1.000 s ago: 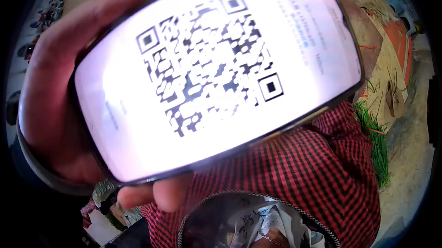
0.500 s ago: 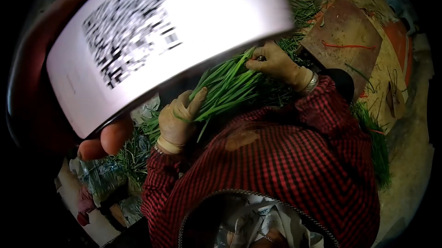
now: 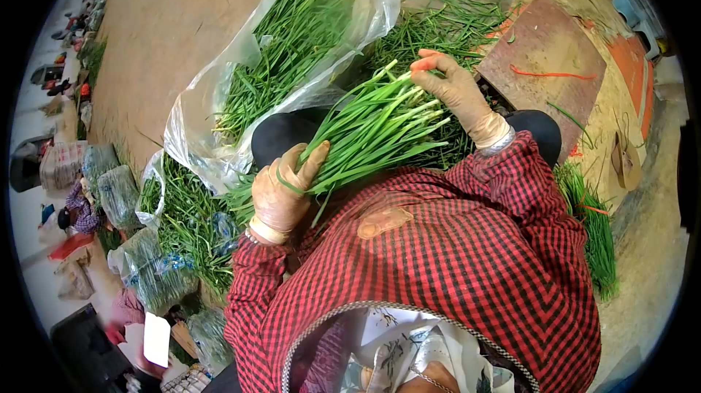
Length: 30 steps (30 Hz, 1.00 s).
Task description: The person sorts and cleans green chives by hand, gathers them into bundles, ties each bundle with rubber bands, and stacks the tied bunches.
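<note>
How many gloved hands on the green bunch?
2. Left hand grips the green bunch at its leafy end; right hand is at the pale stem ends. None appears hidden there; people at far left are too small to check for gloves.

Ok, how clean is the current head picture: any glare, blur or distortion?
Head view: curved black borders and wide-angle bending toward the edges; head view: glare streaks on the clear plastic bag; head view: white rectangle at lower left blown out; head view: green bundle fairly sharp.
</note>
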Each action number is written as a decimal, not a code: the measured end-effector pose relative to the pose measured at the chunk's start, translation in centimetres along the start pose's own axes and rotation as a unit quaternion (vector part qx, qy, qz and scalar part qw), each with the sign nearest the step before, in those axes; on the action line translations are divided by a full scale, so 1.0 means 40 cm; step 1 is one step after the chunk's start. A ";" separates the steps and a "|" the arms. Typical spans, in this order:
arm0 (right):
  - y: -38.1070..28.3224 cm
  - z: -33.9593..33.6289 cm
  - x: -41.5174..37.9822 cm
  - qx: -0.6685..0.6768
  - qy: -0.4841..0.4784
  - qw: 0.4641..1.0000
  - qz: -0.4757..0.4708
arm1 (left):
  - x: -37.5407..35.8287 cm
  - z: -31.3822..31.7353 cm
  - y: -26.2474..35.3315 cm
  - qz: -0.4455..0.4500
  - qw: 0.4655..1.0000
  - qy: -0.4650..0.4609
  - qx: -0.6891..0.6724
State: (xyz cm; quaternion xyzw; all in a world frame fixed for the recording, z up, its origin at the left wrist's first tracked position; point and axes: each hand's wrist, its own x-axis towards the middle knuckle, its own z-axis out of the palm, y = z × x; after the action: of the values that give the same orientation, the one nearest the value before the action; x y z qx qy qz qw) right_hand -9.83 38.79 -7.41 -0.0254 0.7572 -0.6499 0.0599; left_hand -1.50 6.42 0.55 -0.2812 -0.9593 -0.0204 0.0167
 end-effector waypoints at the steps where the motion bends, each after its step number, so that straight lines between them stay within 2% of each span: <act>1: 0.011 0.000 0.004 0.068 0.023 0.997 0.012 | 0.000 0.001 0.001 -0.002 1.000 -0.001 -0.008; 2: 0.021 -0.002 -0.002 0.126 0.040 0.991 0.007 | 0.000 0.001 0.000 -0.008 1.000 -0.001 -0.012; 5: 0.043 -0.005 -0.023 0.145 0.036 0.987 0.056 | -0.002 0.001 -0.003 -0.010 1.000 0.002 -0.020; 7: 0.014 0.018 -0.043 0.040 -0.030 0.999 0.021 | 0.000 0.005 -0.004 -0.004 1.000 0.011 -0.013; 9: -0.022 0.044 -0.049 0.041 -0.069 0.997 0.020 | 0.002 0.007 -0.005 0.004 1.000 0.008 -0.001; 11: 0.003 0.041 -0.037 0.056 -0.043 0.997 0.044 | 0.004 0.001 0.001 0.001 1.000 -0.004 0.000; 14: -0.013 0.025 -0.030 -0.008 -0.046 0.999 0.002 | -0.004 -0.005 -0.003 -0.003 1.000 -0.006 -0.007; 15: -0.018 0.012 -0.030 0.018 -0.040 0.999 0.029 | -0.007 -0.004 -0.006 -0.002 1.000 0.005 -0.015; 18: -0.008 -0.047 -0.001 0.079 -0.016 0.997 -0.017 | -0.019 -0.004 -0.012 0.015 1.000 0.016 -0.010; 19: -0.005 -0.071 0.011 -0.011 0.010 0.998 -0.065 | -0.017 -0.009 -0.008 0.013 1.000 0.015 -0.011; 21: -0.015 -0.114 0.035 -0.121 0.076 0.989 -0.027 | -0.008 -0.022 0.011 0.064 0.998 0.007 -0.008; 22: -0.006 -0.139 0.049 -0.121 0.076 0.989 -0.027 | -0.008 -0.013 0.015 0.076 0.997 0.023 0.008; 24: 0.018 -0.200 0.081 -0.250 0.177 0.951 0.039 | -0.010 -0.022 0.013 0.070 0.997 0.022 -0.002; 25: 0.044 -0.248 0.089 -0.250 0.178 0.951 0.040 | -0.015 -0.026 0.011 0.064 0.998 0.019 -0.013; 27: 0.062 -0.307 0.094 -0.162 0.215 0.954 0.129 | -0.037 -0.023 0.002 0.040 0.999 0.029 0.012; 29: 0.052 -0.287 0.085 -0.196 0.187 0.957 0.106 | -0.050 -0.012 -0.013 0.039 0.998 0.026 0.045; 30: -0.012 -0.220 0.064 -0.219 0.110 0.968 0.054 | -0.044 -0.014 -0.010 0.041 0.998 0.025 0.043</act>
State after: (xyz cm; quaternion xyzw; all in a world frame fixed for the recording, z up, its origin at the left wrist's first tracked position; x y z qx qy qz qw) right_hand -13.49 47.04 -5.78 0.0753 0.8833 -0.4628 0.0042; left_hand -0.24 5.10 1.00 -0.3191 -0.9461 0.0149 0.0538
